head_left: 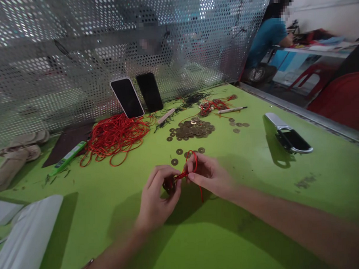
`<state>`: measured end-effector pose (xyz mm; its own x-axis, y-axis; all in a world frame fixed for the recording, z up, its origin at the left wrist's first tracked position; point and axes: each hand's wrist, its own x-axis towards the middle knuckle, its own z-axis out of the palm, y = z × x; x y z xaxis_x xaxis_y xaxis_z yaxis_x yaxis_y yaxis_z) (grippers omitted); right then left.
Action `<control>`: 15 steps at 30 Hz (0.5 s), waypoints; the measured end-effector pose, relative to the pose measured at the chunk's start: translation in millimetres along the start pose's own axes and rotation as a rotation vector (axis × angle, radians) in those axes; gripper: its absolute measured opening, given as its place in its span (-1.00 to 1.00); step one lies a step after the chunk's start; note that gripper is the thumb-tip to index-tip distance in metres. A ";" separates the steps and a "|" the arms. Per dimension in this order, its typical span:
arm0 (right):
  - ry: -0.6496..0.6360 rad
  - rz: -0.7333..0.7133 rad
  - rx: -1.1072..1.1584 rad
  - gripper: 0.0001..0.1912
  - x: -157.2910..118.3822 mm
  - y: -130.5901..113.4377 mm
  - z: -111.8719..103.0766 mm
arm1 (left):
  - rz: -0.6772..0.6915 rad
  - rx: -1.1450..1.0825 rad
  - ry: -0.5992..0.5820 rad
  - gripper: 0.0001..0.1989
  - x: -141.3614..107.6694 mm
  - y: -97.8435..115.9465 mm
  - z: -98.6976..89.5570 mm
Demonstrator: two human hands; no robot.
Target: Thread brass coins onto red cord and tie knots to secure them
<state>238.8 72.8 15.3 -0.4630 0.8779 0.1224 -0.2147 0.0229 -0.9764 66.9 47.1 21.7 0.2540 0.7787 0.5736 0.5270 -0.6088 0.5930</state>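
Above the glossy green table (259, 194), I see my left hand (158, 199) and right hand (209, 175) pinching thin red cord (189, 169) between closed fingertips. Round holed brass coins (192, 129) lie heaped beyond, beside tangled red string (117, 135).

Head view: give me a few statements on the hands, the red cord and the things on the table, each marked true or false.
1. Both hands pinch a red cord. True.
2. The left hand lies flat on the table. False: it is raised, fingers on the cord.
3. A pile of coins lies beyond the hands. True.
4. Two phones lie face down on the table. False: they lean against the perforated screen.
5. The right hand holds a pen. False: it holds the cord.
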 end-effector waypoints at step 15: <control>-0.011 -0.142 -0.261 -0.88 -4.6 -9.9 5.7 | -0.362 -0.258 -0.315 -0.86 0.3 -3.0 -1.1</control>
<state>238.1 65.8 25.4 -0.4534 0.8520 0.2616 -0.0500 0.2687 -0.9619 64.5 49.0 20.6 0.3448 0.9290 0.1340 0.4194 -0.2802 0.8635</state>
